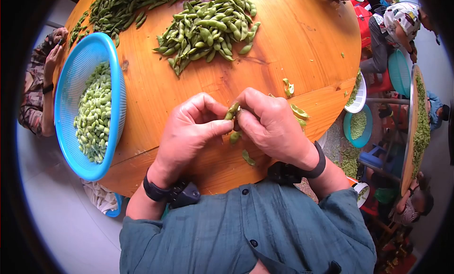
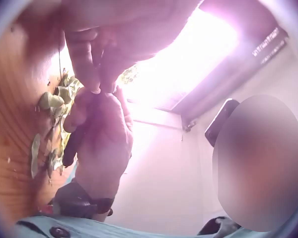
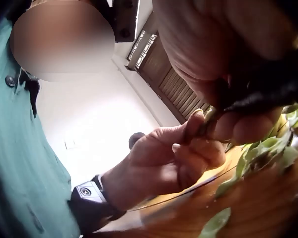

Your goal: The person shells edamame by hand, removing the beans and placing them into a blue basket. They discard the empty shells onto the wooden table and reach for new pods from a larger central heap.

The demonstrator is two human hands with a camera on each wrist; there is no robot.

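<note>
A green soybean pod [image 1: 231, 111] is between both hands, over the near part of the round wooden table [image 1: 302, 42]. My left hand [image 1: 190, 128] pinches one end between thumb and forefinger. At its other end, my right hand [image 1: 275, 129] grips with thumb and curled fingers. In the right wrist view the fingertips meet at the pod [image 3: 208, 116], most of it hidden. Split pod shells [image 1: 300, 114] lie beside and under the right hand, and a loose piece of shell [image 1: 248, 157] is nearer the body. Beyond the hands sits a heap of whole pods [image 1: 208, 30].
A blue plastic basket [image 1: 118, 92] of shelled beans [image 1: 94, 113] stands at the table's left. More pods [image 1: 125, 9] are piled at the far edge. A person's arm [image 1: 48, 80] is at the left; other people, a blue basin [image 1: 358, 127] and another table [image 1: 410, 132] are at the right.
</note>
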